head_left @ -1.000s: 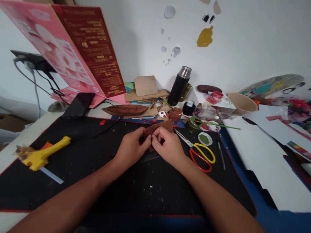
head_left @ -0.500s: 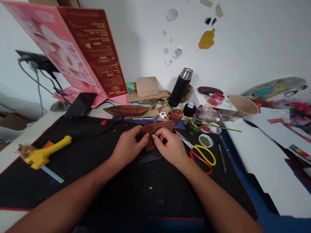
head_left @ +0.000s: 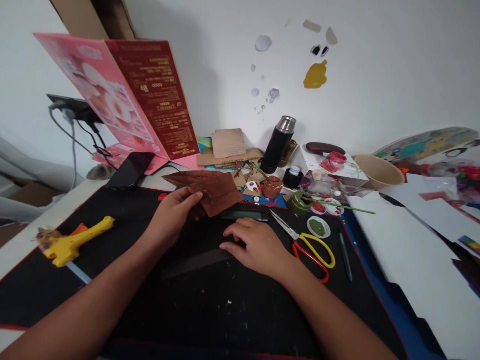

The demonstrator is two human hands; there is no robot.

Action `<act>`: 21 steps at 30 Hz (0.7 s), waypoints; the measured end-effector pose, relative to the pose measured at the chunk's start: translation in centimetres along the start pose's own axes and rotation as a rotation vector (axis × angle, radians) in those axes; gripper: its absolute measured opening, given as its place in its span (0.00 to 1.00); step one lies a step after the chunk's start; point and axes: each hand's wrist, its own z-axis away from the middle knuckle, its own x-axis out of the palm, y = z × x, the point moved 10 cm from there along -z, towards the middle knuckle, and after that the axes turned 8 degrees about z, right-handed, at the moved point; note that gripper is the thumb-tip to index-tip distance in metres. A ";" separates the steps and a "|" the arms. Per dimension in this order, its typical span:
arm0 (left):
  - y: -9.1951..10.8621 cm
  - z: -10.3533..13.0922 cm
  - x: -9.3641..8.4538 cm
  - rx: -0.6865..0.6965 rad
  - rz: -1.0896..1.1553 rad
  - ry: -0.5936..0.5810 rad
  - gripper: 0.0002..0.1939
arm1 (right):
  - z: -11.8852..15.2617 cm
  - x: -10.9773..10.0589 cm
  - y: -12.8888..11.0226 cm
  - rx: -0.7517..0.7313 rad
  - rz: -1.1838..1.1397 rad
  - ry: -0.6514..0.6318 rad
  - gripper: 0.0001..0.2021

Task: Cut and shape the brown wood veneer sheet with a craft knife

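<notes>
Between the thumb and fingers of my left hand (head_left: 174,212) is a brown rectangular piece (head_left: 221,195), perhaps painted cardboard, raised above the black mat (head_left: 180,310). My right hand (head_left: 258,245) is apart from it, low over the mat, fingers curved and spaced, with nothing seen between them. A clear flat strip (head_left: 198,264), like a ruler, lies under my right fingertips; whether they touch it I cannot tell. Behind the brown piece sits a brown boat-shaped object (head_left: 180,178), partly hidden by it. Scissors (head_left: 307,245) with red and yellow handles lie right of my right hand.
A yellow glue gun (head_left: 75,240) lies at the left. Paint jars, including a green one (head_left: 299,202), and a black thermos (head_left: 278,145) stand behind. A pink and red folder (head_left: 150,100) stands back left, near a phone (head_left: 131,170). A dark pen (head_left: 345,255) lies at the right.
My right hand has let go of the brown piece and moved down toward me. My left hand has shifted left and tilted the piece, showing its broad face. The camera view has tipped upward slightly.
</notes>
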 end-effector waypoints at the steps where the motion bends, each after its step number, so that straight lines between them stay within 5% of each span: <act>1: -0.2 0.1 -0.4 -0.020 0.015 0.009 0.20 | 0.0 -0.1 0.2 0.008 -0.007 0.005 0.09; 9: -3.1 3.1 -2.8 -0.272 0.051 0.055 0.16 | 0.4 -2.5 2.3 0.120 0.060 0.183 0.07; 17: -3.9 5.4 -2.8 -0.388 0.329 0.128 0.06 | 0.1 -1.3 3.9 0.137 0.330 0.087 0.23; 21: -3.9 6.2 -2.5 -0.391 0.449 0.199 0.10 | -0.1 -0.7 4.7 0.151 0.327 0.086 0.19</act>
